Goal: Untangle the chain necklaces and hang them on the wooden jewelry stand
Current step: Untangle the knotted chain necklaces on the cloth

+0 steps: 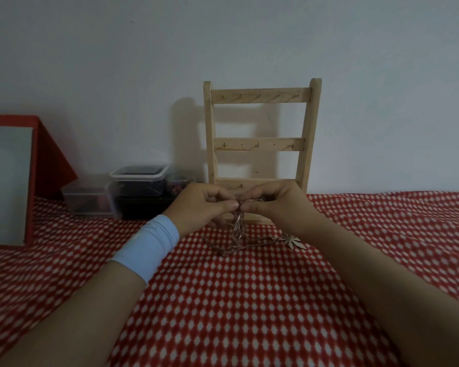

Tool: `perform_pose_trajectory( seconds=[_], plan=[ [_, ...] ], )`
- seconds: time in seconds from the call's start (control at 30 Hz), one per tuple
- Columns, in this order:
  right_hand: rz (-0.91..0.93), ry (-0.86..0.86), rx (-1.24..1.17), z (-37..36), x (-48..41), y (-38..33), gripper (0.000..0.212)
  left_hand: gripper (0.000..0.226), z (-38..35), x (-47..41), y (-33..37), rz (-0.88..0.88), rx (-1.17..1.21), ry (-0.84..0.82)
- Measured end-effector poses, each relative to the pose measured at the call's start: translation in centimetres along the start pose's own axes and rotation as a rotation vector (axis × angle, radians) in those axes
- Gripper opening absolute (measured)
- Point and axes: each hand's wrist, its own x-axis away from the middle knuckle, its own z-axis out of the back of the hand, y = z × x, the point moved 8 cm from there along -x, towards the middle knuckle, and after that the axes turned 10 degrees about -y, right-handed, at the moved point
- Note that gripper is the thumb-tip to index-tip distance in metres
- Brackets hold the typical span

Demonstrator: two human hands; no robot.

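Note:
A tangled bunch of rose-gold chain necklaces hangs from my fingers down onto the red-and-white cloth. My left hand pinches the top of the tangle between thumb and fingers. My right hand pinches the same chain from the other side, fingertips almost touching the left ones. A leaf-shaped pendant lies on the cloth under my right wrist. The wooden jewelry stand rises upright just behind my hands, against the wall, with three hook bars that carry nothing.
Clear plastic boxes with dark contents are stacked left of the stand. A red-framed mirror leans at the far left. The patterned cloth covers the whole surface in front of me.

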Motion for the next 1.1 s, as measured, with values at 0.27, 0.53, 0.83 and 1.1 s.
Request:
perform_pose_trajectory(
  seconds=[0.27,0.53,0.83,1.1],
  plan=[
    [-0.092,-0.013,0.083,-0.4,0.2,0.9,0.005,0.01,-0.4,-0.1,0.2,-0.007,-0.123,-0.059],
    [-0.104,-0.017,0.086,-0.5,0.3,1.3,0.009,0.021,-1.3,-0.1,-0.8,0.078,0.128,-0.151],
    [-0.067,-0.031,0.085,-0.5,0.2,1.1,0.012,0.011,-0.8,-0.2,-0.5,0.03,0.017,-0.016],
    [-0.117,-0.083,0.019,-0.6,0.3,1.2,0.009,0.005,-1.2,-0.1,-1.8,0.121,0.132,-0.118]
  ],
)
